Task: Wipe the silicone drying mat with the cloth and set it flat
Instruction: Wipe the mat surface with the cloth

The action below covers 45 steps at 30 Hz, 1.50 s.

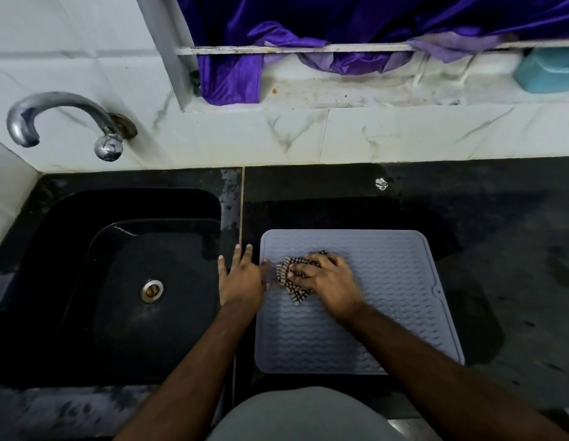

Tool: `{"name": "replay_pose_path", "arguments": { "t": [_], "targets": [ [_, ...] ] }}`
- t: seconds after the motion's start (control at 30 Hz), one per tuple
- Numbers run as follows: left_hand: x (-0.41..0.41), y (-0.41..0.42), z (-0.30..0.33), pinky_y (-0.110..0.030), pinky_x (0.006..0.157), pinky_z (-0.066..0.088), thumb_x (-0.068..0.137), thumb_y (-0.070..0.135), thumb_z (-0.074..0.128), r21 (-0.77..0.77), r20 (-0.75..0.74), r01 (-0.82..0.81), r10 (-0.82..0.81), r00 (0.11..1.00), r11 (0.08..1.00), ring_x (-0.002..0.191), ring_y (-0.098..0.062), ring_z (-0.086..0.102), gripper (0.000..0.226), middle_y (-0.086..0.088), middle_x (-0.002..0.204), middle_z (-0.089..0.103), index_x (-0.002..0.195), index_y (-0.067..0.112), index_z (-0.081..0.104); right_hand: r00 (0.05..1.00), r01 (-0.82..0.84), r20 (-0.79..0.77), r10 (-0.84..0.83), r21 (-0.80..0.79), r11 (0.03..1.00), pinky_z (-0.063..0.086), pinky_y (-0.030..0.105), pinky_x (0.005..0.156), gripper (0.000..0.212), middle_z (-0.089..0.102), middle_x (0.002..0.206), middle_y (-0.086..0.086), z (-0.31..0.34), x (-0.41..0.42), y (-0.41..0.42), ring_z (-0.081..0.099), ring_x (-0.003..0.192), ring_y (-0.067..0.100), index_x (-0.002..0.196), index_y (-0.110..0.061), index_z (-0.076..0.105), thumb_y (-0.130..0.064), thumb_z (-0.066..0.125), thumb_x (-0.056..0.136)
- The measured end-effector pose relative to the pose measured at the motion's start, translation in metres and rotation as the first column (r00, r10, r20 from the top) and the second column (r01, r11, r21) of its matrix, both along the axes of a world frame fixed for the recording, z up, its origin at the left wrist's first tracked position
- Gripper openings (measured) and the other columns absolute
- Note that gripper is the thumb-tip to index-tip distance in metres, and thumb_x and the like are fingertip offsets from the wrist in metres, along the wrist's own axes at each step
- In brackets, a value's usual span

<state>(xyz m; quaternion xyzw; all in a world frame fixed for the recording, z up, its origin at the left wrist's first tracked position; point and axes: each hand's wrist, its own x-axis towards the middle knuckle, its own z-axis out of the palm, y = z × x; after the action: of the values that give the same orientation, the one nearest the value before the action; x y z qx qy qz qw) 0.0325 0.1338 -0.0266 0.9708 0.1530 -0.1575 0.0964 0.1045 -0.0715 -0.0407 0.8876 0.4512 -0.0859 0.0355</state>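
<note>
The silicone drying mat (372, 313) lies flat on the dark counter (499, 249), just right of the sink (133, 281). The right hand (324, 278) presses a bunched checked cloth (291, 275) near the mat's far left corner, its grip curled over the cloth. The left hand (240, 278), fingers straight, pins the mat's left edge (wise, silicone creeps). Best to wipe along the wavy ridges, working toward the near edge.

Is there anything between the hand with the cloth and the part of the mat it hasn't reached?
Nothing visible. The right hand presses the checked cloth on the mat, whose ribbed surface is bare elsewhere. The left hand rests at the mat's left edge, beside the cloth.
</note>
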Motion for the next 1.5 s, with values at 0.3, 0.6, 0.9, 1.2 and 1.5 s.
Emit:
{"name": "replay_pose_path", "arguments": {
  "t": [0.3,0.6,0.9,1.2,1.5],
  "targets": [
    [0.001,-0.011,0.009,-0.057,0.122,0.002,0.097,0.041,0.06,0.068,-0.04,-0.069,0.071,0.997,0.995,0.155,-0.029,-0.006,0.055,-0.014,0.168,0.006,0.149,0.042,0.042,0.991,0.13,0.031,-0.132,0.046,0.99,0.026,0.036,0.086,0.042,0.062,0.129,-0.021,0.006,0.008,-0.06,0.056,0.118,0.02,0.119,-0.053,0.063,-0.043,0.034,0.091],
    [0.004,-0.013,0.005,-0.067,0.119,0.0,0.094,0.046,0.062,0.125,-0.034,-0.123,0.128,0.991,0.985,0.154,-0.036,-0.006,0.042,-0.013,0.168,0.009,0.135,0.038,0.059,0.958,0.288,-0.022,-0.287,0.123,0.95,0.027,0.035,0.087,0.04,0.061,0.131,-0.02,0.005,0.021,-0.127,0.054,0.123,0.021,0.118,-0.051,0.064,-0.04,0.037,0.09],
    [0.008,-0.029,0.009,-0.066,0.119,-0.002,0.105,0.032,0.044,0.225,-0.058,-0.062,0.077,0.995,0.972,0.154,-0.037,-0.004,0.041,-0.016,0.167,0.009,0.145,0.033,0.05,0.896,0.444,-0.16,-0.415,0.258,0.858,0.03,0.044,0.113,0.041,0.055,0.14,-0.015,-0.01,0.026,-0.172,0.039,0.138,0.025,0.125,-0.04,0.065,-0.024,0.046,0.092],
    [0.006,-0.027,0.006,-0.062,0.121,0.001,0.103,0.03,0.045,0.233,-0.067,0.028,-0.013,0.998,0.972,0.154,-0.037,0.001,0.049,-0.011,0.168,0.012,0.152,0.029,0.038,0.751,0.661,-0.139,-0.646,0.18,0.729,0.04,0.034,0.108,0.049,0.047,0.148,-0.012,0.011,0.014,-0.17,0.045,0.133,0.021,0.138,-0.037,0.054,-0.014,0.052,0.095],
    [0.003,-0.005,-0.009,-0.056,0.123,0.011,0.104,0.032,0.047,0.045,-0.071,0.15,-0.147,0.987,0.988,0.155,-0.033,-0.001,0.057,-0.003,0.169,0.011,0.157,0.021,0.03,0.612,0.79,-0.532,-0.586,0.369,0.49,0.051,0.029,0.08,0.046,0.073,0.107,0.004,0.047,-0.007,-0.062,0.067,0.1,0.024,0.13,-0.024,0.06,-0.008,0.058,0.087]
  ]
}}
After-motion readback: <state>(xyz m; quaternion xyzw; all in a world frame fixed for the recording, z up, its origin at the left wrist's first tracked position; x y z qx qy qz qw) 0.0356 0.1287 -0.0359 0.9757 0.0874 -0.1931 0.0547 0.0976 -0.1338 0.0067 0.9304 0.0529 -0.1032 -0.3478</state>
